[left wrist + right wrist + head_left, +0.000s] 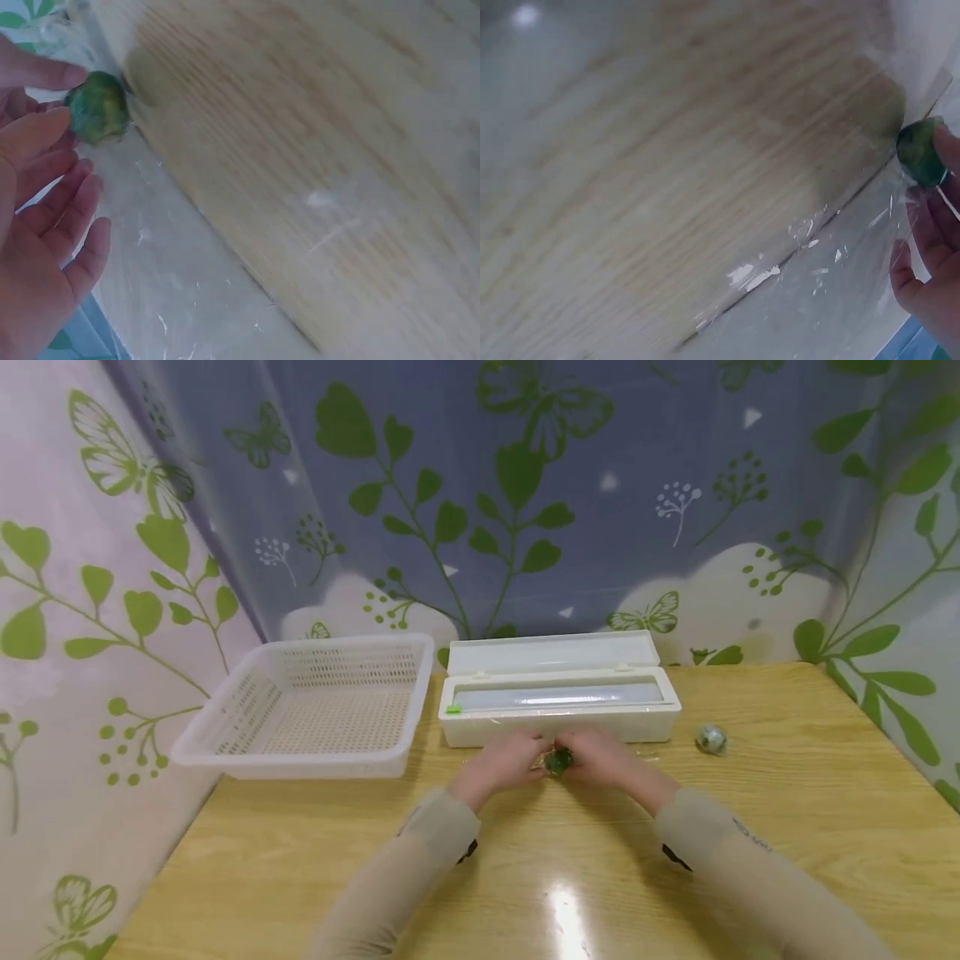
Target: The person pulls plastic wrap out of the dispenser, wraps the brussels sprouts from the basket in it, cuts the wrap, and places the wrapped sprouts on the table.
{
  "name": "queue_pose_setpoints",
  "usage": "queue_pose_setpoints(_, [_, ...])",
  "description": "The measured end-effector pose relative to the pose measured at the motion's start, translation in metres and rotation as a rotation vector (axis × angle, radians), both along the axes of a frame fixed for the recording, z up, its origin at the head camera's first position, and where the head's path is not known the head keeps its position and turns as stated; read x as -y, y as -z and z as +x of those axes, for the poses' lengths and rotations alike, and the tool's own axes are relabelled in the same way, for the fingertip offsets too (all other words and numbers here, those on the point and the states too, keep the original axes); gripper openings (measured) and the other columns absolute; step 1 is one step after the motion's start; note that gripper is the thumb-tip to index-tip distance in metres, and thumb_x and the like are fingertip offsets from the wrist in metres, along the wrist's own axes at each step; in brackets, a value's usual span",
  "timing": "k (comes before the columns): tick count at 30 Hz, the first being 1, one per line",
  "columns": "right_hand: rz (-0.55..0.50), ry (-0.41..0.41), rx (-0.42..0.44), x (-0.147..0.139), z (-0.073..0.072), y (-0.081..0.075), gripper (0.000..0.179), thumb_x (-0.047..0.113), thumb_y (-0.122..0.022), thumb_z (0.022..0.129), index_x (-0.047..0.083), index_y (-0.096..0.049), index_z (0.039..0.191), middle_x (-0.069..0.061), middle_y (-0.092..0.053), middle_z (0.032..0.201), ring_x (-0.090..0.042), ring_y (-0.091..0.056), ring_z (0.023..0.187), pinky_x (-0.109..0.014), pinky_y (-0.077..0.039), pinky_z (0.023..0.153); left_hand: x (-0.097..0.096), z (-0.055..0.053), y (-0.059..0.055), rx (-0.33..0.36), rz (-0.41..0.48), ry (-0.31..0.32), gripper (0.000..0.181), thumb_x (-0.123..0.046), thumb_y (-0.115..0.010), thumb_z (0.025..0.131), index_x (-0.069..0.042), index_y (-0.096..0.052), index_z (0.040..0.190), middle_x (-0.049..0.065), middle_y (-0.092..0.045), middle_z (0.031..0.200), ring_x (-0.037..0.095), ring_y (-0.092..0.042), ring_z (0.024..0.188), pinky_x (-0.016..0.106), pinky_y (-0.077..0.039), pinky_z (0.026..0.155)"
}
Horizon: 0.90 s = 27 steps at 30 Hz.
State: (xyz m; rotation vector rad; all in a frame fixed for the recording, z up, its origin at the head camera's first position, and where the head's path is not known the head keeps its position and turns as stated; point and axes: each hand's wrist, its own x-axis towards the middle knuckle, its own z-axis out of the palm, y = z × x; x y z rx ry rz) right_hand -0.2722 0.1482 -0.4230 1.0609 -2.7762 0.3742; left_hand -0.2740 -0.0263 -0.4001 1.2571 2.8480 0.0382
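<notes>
A small round green fruit with a yellowish patch is between both hands, just in front of the white cling film box. My left hand holds it from the left with thumb and fingertips. From the other side my right hand pinches it, the thumb lying on the green skin in the right wrist view. Clear cling film hangs about the fruit and down the box front, wrinkled and shiny. The cling film box stands with its lid raised, a film roll inside.
A white perforated plastic basket sits at the left of the wooden table. Right of the box lies a small ball wrapped in film. A patterned curtain hangs behind the table. A green slider is on the box's left end.
</notes>
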Motion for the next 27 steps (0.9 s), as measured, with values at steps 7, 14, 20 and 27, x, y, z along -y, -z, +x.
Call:
queue_pose_setpoints(7, [-0.046,-0.029,0.087,-0.005,-0.004,-0.007,0.017,0.013,-0.071,0.071,0.005,-0.062,0.083,0.001,-0.059,0.076,-0.014,-0.053,0.069,-0.032,-0.045,0.064,0.001,-0.007,0.012,-0.003,-0.005,-0.002,0.031,-0.015,-0.062,0.078,-0.010,-0.059,0.108,0.004,-0.056,0.099,0.016,-0.053,0.089,0.028,-0.045,0.074])
queue_pose_setpoints(14, [-0.034,-0.005,0.076,-0.035,0.009,-0.027,0.031,0.018,-0.068,0.077,-0.001,-0.060,0.101,-0.011,-0.060,0.096,-0.027,-0.056,0.088,-0.039,-0.045,0.075,0.004,-0.010,0.014,0.042,0.001,-0.007,0.033,-0.020,-0.061,0.082,-0.006,-0.058,0.111,0.005,-0.056,0.104,0.017,-0.053,0.093,0.028,-0.044,0.080])
queue_pose_setpoints(20, [0.062,0.078,0.123,-0.069,0.025,-0.030,0.043,0.023,-0.072,0.073,0.001,-0.058,0.107,-0.010,-0.057,0.100,-0.028,-0.054,0.092,-0.041,-0.044,0.077,0.014,-0.008,0.012,0.087,0.049,-0.038,0.039,-0.021,-0.059,0.084,-0.005,-0.051,0.119,0.008,-0.055,0.112,0.021,-0.054,0.098,0.030,-0.043,0.084])
queue_pose_setpoints(27, [0.090,0.090,0.083,-0.097,0.039,-0.012,0.032,0.016,-0.073,0.070,0.004,-0.061,0.097,-0.006,-0.057,0.090,-0.025,-0.055,0.082,-0.039,-0.046,0.068,0.036,0.003,0.014,0.072,0.080,-0.014,0.051,-0.026,-0.069,0.076,-0.004,-0.051,0.118,0.009,-0.053,0.109,0.021,-0.053,0.093,0.031,-0.045,0.080])
